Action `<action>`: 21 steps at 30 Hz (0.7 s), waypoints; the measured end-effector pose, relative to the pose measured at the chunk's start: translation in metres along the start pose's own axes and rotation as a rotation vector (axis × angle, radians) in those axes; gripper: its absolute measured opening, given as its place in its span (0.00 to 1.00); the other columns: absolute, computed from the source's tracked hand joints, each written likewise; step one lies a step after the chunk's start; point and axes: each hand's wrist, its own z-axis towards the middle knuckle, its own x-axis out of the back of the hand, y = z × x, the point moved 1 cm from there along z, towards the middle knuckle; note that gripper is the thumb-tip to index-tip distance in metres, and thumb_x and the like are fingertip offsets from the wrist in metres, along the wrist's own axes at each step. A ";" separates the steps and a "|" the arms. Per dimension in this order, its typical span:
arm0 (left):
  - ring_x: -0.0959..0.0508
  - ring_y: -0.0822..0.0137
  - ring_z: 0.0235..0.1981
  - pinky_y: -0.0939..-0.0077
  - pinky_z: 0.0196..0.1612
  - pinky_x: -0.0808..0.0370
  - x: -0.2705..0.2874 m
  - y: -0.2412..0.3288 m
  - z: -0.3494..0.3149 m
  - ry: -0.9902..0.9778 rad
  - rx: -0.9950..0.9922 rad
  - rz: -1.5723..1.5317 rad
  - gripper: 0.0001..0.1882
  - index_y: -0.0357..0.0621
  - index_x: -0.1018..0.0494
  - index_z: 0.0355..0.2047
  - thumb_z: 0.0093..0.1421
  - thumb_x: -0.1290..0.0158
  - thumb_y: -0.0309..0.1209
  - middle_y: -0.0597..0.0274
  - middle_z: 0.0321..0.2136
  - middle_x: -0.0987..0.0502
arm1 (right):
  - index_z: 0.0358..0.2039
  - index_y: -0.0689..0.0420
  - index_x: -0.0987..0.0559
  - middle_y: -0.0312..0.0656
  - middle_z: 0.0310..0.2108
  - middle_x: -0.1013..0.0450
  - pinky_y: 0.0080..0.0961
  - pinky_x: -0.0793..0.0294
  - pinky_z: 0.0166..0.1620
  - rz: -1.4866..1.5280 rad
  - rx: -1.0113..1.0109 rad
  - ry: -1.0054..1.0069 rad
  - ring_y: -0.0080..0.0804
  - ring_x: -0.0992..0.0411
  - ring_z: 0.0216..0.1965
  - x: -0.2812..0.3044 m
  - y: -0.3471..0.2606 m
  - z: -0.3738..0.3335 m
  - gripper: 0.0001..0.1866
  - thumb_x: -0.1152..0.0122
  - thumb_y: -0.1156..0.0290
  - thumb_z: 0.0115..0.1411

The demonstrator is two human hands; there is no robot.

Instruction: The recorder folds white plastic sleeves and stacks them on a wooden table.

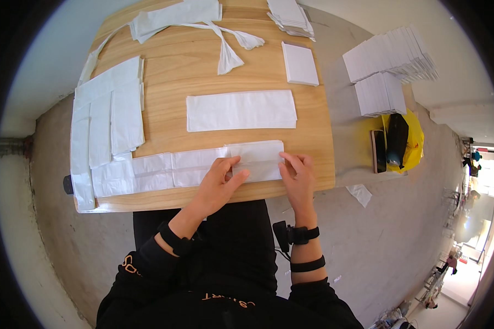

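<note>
A long, flat white plastic bag strip (153, 171), made of folded sections, lies along the near edge of the wooden table. My left hand (220, 183) rests on it, thumb and fingers apart, beside the rightmost folded section (255, 159). At that section's right edge is my right hand (298, 178), its thumb and index finger spread apart and touching the edge. Just beyond, a folded white bag bundle (241, 111) lies flat in the middle of the table. Overlapping white bags (115, 109) cover the table's left side.
At the far edge lie more white bags (175, 16) with loose strips (228, 57). White stacks (300, 63) stand far right. On the grey surface beside the table are packed white stacks (387, 55), a phone (378, 151) and a yellow bag (414, 140) with a dark object.
</note>
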 end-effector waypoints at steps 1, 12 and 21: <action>0.33 0.71 0.33 0.78 0.41 0.31 0.000 -0.001 0.000 0.003 0.007 -0.003 0.29 0.31 0.33 0.55 0.62 0.45 0.42 0.54 0.45 0.31 | 0.43 0.53 0.19 0.42 0.39 0.32 0.28 0.30 0.44 0.007 -0.014 -0.015 0.35 0.31 0.41 -0.001 0.000 0.001 0.14 0.36 0.75 0.54; 0.29 0.59 0.44 0.68 0.47 0.31 0.007 0.001 -0.008 0.172 -0.233 0.384 0.29 0.33 0.33 0.55 0.57 0.41 0.36 0.51 0.46 0.32 | 0.43 0.53 0.19 0.44 0.39 0.32 0.30 0.30 0.41 -0.050 0.041 -0.015 0.40 0.31 0.40 -0.004 -0.001 0.003 0.15 0.33 0.73 0.52; 0.49 0.51 0.69 0.52 0.67 0.49 -0.020 0.000 -0.010 -0.046 -0.569 0.944 0.49 0.35 0.44 0.63 0.48 0.38 0.49 0.46 0.67 0.49 | 0.43 0.52 0.19 0.43 0.38 0.32 0.30 0.29 0.41 -0.074 0.038 -0.029 0.38 0.31 0.40 -0.002 -0.003 0.005 0.16 0.33 0.73 0.52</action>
